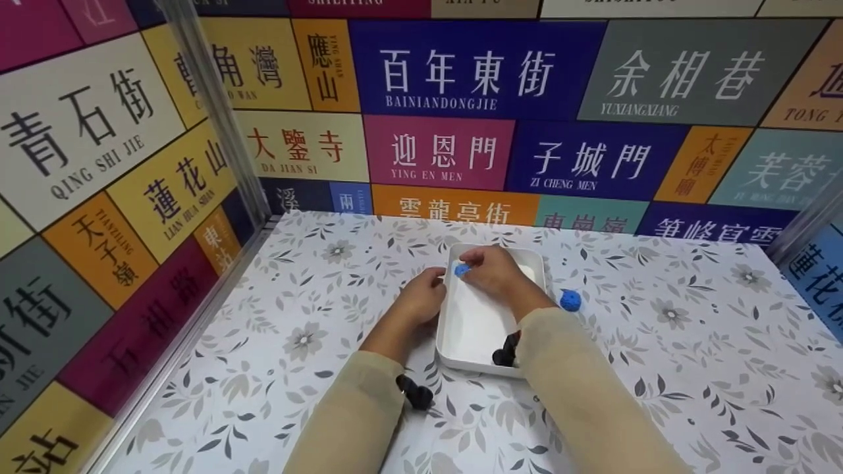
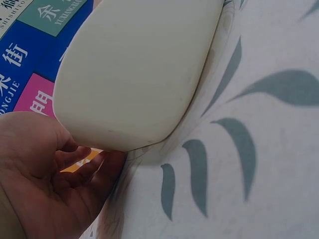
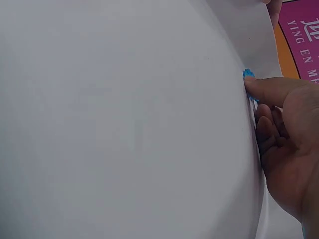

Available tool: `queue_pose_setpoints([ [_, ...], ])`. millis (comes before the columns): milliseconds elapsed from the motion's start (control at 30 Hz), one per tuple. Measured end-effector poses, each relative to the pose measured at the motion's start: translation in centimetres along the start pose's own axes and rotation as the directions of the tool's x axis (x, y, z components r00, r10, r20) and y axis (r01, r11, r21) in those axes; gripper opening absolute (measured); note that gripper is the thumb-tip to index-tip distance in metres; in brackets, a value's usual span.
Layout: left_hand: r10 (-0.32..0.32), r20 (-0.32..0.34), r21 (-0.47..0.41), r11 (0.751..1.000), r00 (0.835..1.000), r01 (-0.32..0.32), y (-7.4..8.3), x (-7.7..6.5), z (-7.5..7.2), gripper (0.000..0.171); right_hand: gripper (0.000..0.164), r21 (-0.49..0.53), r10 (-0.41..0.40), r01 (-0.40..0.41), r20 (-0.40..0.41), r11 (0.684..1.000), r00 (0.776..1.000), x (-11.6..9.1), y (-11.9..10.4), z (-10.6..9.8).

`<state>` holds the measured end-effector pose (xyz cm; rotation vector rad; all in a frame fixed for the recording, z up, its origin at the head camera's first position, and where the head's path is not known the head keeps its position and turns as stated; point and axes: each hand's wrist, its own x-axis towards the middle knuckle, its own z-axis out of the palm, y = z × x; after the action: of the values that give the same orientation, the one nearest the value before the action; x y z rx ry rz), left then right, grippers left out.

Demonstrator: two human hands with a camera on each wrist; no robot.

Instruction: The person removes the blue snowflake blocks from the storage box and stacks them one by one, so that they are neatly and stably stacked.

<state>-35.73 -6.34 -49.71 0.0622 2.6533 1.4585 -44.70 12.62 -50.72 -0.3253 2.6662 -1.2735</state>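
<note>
A shallow white tray [image 1: 474,322] lies on the table, longer from front to back than across. Over its far left part reaches my right hand [image 1: 494,270], which pinches a small blue lump [image 1: 462,270] by the tray's inner wall. In the right wrist view the thumb presses on the blue lump [image 3: 248,74], and the other fingers curl below it. My left hand [image 1: 421,296] rests against the tray's left side with loosely bent fingers. Up close, that hand [image 2: 60,184] has its fingertips at the outer wall of the tray [image 2: 139,74], partly hidden behind it.
Right of the tray sits a second blue lump [image 1: 570,300] with a bumpy surface. A white cloth with grey leaves and flowers covers the table [image 1: 658,368]. Walls of coloured sign panels [image 1: 435,151] stand behind and at the left. A black wrist camera [image 1: 416,395] shows at the left sleeve.
</note>
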Motion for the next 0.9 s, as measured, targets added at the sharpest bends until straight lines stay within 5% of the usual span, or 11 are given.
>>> queue_pose_setpoints([
  [467, -0.006, -0.005, 0.007, 1.0, 1.0, 0.006, -0.3, -0.1, -0.1, 0.047, 0.029, -0.067, -0.013, 0.011, -0.029, 0.998, 1.0, -0.1, 0.0, -0.1],
  [900, -0.048, 0.008, 0.0, 0.999, 0.999, 0.048, 0.0, 0.2, 0.0, 0.048, 0.019, 0.143, 0.166, -0.159, -0.042, 0.977, 0.985, 0.2, 0.2, -1.0],
])
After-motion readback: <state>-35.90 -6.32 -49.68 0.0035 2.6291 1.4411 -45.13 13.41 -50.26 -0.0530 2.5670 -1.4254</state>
